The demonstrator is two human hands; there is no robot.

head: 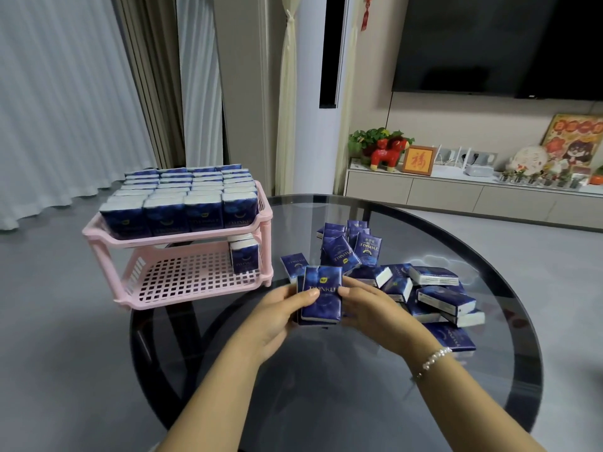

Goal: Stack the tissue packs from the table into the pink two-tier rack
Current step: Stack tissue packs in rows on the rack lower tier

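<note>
Surface [509, 363]: a round dark glass top that carried everything; the rack stood at its far left edge.
Pink two-tier rack [182, 238]: the upper tier was packed full with upright packs; the lower tier [195, 278] was almost bare, with a single pack [244, 256] standing at its far right corner.
Loose tissue packs [437, 290]: a heap lay on the right half of the surface, packs pointing in many directions.
Held pack [322, 293]: it was over the middle of the surface, long axis pointing away from the person, label up. More packs seemed to be under it.
Left hand [280, 314]: its fingers were closed on the left side of the held pack.
Right hand [368, 308]: its fingers gripped the right side.
Key relation: the free lower tier lay to the far left of the hands, so the left hand was nearer to it, and the pack probably needed standing upright.
</note>
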